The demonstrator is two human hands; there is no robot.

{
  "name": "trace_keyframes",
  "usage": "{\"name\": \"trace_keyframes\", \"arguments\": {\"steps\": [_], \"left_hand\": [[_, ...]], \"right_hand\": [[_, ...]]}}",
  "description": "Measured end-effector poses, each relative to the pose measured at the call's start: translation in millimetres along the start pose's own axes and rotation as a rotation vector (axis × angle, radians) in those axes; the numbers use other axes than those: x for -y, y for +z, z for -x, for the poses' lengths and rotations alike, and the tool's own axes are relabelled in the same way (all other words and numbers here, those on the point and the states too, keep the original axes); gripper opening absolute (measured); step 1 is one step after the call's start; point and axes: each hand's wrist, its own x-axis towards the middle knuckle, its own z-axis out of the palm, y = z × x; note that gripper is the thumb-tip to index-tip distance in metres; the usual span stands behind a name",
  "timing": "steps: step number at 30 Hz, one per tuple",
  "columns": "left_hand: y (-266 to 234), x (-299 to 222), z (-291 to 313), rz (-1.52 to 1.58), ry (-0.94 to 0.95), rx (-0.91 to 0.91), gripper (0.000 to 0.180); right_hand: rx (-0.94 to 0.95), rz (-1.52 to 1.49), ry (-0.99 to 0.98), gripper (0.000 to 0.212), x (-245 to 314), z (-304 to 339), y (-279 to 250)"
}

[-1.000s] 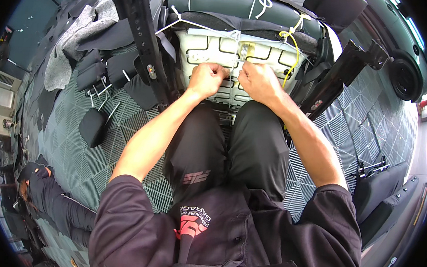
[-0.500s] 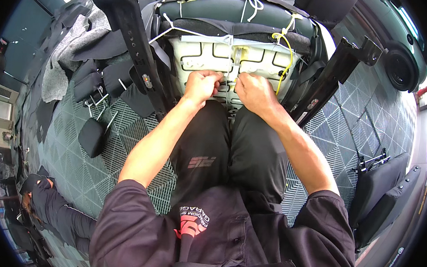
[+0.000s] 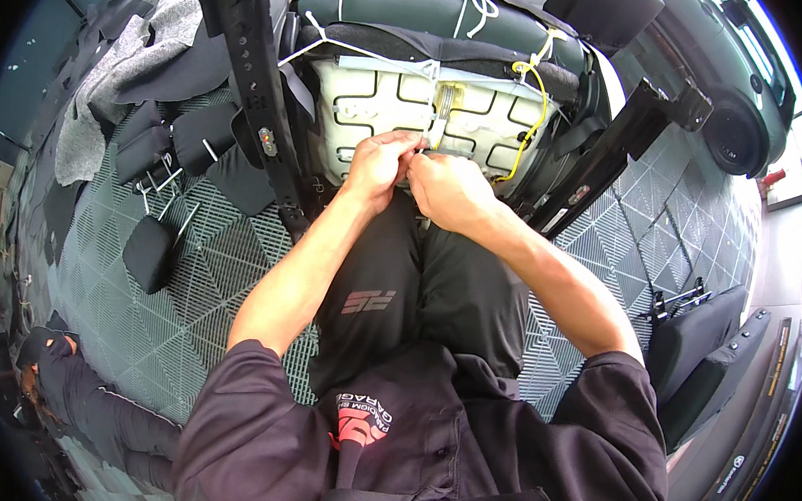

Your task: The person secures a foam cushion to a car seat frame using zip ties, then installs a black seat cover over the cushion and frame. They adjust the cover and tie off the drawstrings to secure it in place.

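Note:
A seat with its pale foam underside (image 3: 360, 96) showing stands in front of my knees. A white cord (image 3: 430, 110) hangs down over the foam to my fingers. My left hand (image 3: 380, 167) is closed, thumb and finger pinching the cord's lower part. Right beside it, my right hand (image 3: 451, 187) is closed at the same cord, its fingertips partly hidden behind its own knuckles. A yellow cord (image 3: 545, 108) loops down the right side of the foam. Above, a dark green padded roll (image 3: 406, 14) has white ties on it.
Black metal rails (image 3: 261, 104) flank the seat, with another rail (image 3: 599, 166) on the right. Headrests (image 3: 150, 254) and grey felt (image 3: 107, 95) lie left on the tiled floor. Seat parts (image 3: 698, 351) stand at right. Another person (image 3: 98, 397) is at lower left.
My right hand has moved left and now meets my left hand at the white cord; before, there was a gap between them. The yellow cord's lower end has shifted slightly.

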Motion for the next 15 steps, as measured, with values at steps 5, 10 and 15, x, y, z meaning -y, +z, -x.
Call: {"name": "trace_keyframes", "arguments": {"steps": [5, 10, 15], "left_hand": [[-12, 19, -19, -0.086, 0.084, 0.131, 0.018], [-9, 20, -9, -0.155, 0.201, 0.158, 0.022], [-6, 32, -7, -0.11, 0.286, 0.109, 0.022]], "right_hand": [[0.239, -0.028, -0.187, 0.024, -12, -28, -45], [0.437, 0.343, -0.372, 0.015, -8, -75, -81], [0.173, 0.584, -0.789, 0.008, -13, -93, -88]]}}
